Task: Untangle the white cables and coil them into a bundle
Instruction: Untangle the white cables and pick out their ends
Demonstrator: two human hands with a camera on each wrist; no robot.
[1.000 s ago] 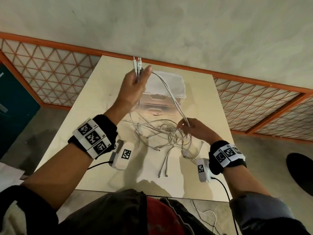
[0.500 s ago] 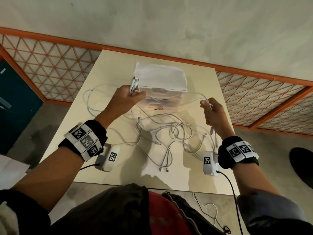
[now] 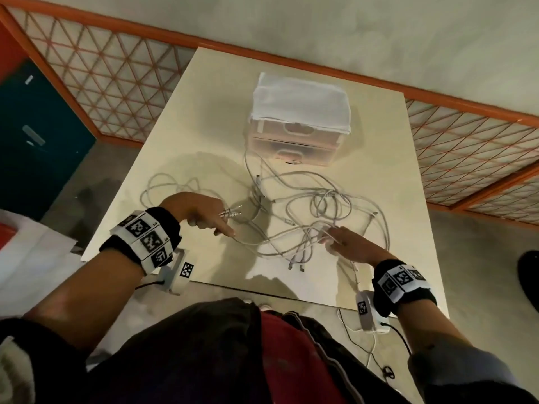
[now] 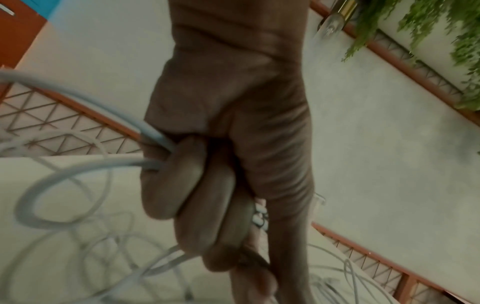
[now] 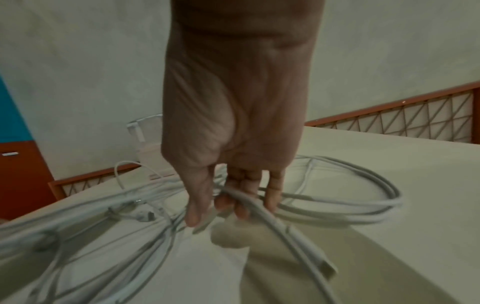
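White cables (image 3: 309,217): tangled loops spread over the table (image 3: 180,118), in front of the drawer box (image 3: 300,118).
Left hand (image 3: 198,211): low over the table's left part, fingers (image 4: 187,185) curled round several cable ends, plugs poking out towards the tangle, index finger straight.
Right hand (image 3: 350,246): at the tangle's near right edge, fingers (image 5: 244,197) hooked round a few strands, thumb beside them.

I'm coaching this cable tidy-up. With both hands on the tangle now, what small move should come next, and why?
Probably lift the right hand slowly, drawing its pinched strand out of the knot. The left hand already grips several connector ends, while the white cables lie crossed in loose loops on the table, nothing coiled yet.
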